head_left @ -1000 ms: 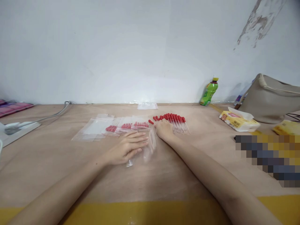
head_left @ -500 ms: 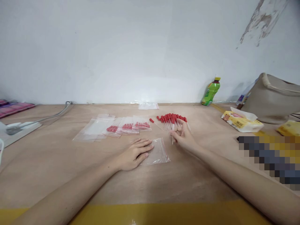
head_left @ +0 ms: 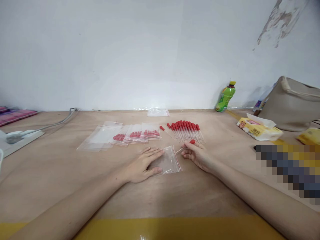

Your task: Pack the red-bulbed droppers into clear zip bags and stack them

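The right hand [head_left: 196, 155] pinches a slender, clear dropper with a red bulb [head_left: 192, 142] — its long axis slants leftward and toward the wearer, tip at the red-striped edge of a flat, clear plastic bag [head_left: 171, 160]; whether inside, I cannot tell. The left hand [head_left: 147, 165] lies spread on the bag's left part — farther from the dropper.

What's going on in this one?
A person's left hand rests on a clear zip bag, while the right hand holds a red-topped dropper, its thin end at the bag's red-striped edge. Whether it's inside is unclear. More droppers lie in a row beyond; filled bags overlap to the left.
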A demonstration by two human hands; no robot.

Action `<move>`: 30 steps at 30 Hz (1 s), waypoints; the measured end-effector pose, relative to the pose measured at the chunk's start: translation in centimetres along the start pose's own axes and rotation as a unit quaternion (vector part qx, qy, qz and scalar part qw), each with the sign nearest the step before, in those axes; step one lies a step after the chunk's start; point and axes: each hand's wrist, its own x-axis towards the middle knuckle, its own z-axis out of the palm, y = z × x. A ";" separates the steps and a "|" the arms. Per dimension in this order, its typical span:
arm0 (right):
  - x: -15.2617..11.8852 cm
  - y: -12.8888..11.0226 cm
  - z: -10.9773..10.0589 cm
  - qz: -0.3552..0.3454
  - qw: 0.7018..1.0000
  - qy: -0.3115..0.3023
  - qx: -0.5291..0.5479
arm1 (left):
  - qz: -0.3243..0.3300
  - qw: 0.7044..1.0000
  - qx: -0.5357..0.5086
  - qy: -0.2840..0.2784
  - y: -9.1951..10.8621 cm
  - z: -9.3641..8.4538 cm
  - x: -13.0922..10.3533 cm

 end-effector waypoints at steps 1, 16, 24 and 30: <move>-0.1 -0.1 -0.2 -0.011 1.000 -0.002 -0.013 | 0.000 1.000 0.001 -0.002 0.0 0.0 0.0; -0.7 0.0 -0.1 -0.111 0.918 -0.074 -0.373 | 0.009 1.000 0.002 0.003 -0.1 0.2 0.7; -0.3 -0.6 -1.3 -0.076 0.944 -0.159 -0.281 | 0.007 1.000 -0.002 0.002 0.0 0.2 0.7; -0.7 -0.4 -0.3 -0.151 0.915 -0.223 -0.300 | 0.008 1.000 -0.008 0.007 -0.2 0.5 0.8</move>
